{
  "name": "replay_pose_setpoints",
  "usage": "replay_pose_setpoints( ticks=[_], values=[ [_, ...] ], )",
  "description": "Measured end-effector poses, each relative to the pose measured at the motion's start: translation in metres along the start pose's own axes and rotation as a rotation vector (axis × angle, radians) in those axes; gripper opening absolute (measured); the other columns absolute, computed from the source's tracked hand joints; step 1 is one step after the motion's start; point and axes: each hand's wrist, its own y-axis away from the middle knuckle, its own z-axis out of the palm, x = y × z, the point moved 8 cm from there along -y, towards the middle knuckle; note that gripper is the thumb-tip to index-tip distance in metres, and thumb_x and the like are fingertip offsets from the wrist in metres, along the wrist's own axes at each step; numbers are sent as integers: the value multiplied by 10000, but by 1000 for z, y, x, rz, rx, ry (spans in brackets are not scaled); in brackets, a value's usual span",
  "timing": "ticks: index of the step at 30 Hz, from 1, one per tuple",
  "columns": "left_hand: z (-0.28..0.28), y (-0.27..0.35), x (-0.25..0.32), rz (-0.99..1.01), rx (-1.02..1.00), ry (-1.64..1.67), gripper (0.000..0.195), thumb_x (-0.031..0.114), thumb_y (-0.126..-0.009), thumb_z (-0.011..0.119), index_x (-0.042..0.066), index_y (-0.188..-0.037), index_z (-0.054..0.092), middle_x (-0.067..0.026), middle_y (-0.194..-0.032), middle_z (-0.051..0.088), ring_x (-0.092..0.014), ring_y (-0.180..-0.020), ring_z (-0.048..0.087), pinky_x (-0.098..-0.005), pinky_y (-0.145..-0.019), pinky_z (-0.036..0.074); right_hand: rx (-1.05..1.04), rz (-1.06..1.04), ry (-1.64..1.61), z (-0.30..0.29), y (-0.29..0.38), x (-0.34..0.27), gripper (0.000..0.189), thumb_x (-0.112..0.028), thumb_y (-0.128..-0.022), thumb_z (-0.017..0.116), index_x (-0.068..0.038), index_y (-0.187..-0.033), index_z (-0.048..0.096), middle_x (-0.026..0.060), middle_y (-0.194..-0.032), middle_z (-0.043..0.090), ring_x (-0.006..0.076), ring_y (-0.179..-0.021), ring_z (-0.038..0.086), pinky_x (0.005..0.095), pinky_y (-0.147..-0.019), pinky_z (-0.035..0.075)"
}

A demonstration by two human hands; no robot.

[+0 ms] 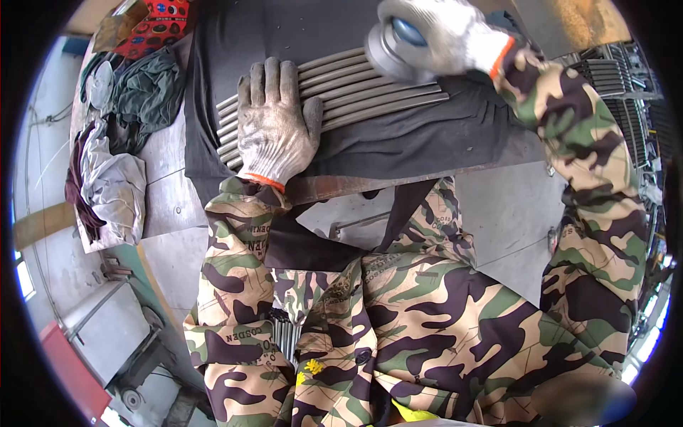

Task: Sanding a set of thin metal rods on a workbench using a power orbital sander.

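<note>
Several straight grey metal rods or tubes (368, 99) lie side by side at a slant on a black cloth (405, 133). My left hand (277, 120), in a soiled knitted work glove, rests palm down across them near their left ends, the fingers stretched out and the thumb apart. Over their right part, my right hand (453, 42), also gloved, grips a round whitish object (387, 56) with a blue part showing between the fingers. Blur leaves its exact kind unclear. It hangs over or touches the rods; I cannot tell which.
Crumpled dark green cloth (149, 91) and grey-white cloth (114, 187) lie at the left, with a red patterned box (165, 21) behind. The table edge (368, 184) runs before me. Racks of metal tubes (603, 77) stand at the right. A grey machine (112, 331) is lower left.
</note>
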Motion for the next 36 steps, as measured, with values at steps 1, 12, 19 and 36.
replay_pose_setpoints(
  ticks=[1,12,19,36],
  values=[
    [2,1,-2,-16,-14,-1,670,372,-1091,625,-58,-1593,520,-332,-1634,534,-546,-1539,469,-641,-1328,318,-12,-27,-25,1,0,-4,377,-348,-908,797,-104,-1195,774,178,-1056,738,419,-1041,748,540,-860,624],
    [-4,-2,1,44,115,-32,637,349,-1018,679,-61,-1493,565,-286,-1528,587,-505,-1467,513,-640,-1276,373,18,-111,-18,2,-1,-11,351,-371,-887,811,-126,-1133,761,172,-1054,734,420,-1023,754,533,-845,629],
    [-2,-10,-3,48,69,-7,591,329,-1059,650,-47,-1507,563,-284,-1525,590,-514,-1441,528,-631,-1264,378,78,-25,25,-1,-1,1,352,-356,-910,784,-121,-1172,767,175,-1035,736,423,-999,756,537,-844,627],
    [-4,-18,-4,111,179,-58,546,316,-1013,667,-30,-1429,595,-228,-1367,638,-453,-1322,581,-598,-1173,444,107,4,66,-3,4,4,369,-342,-875,801,-119,-1167,769,184,-1060,744,427,-1021,758,535,-864,625]
  ],
)
